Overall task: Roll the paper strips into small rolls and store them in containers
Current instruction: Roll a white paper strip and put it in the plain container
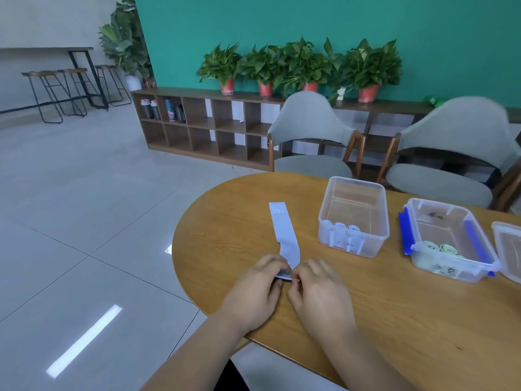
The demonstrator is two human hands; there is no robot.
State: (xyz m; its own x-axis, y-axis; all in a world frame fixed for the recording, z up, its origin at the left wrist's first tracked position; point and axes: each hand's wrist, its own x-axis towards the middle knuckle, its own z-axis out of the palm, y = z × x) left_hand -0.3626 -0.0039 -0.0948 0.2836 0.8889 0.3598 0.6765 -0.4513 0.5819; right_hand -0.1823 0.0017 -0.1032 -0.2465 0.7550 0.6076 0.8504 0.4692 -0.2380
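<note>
On table (366,320), paper strip (283,232) near end pinched between left hand (260,289), right hand (320,289).

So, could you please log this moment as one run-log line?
step: rolling near end | left hand: pinches paper strip | right hand: pinches paper strip | far end: lies on table | clear container: white rolls

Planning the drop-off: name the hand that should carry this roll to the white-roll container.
Right, probably. The right hand lies on the side of the paper strip nearer the container; the left hand would reach across. Both pinch the strip's near end.
</note>
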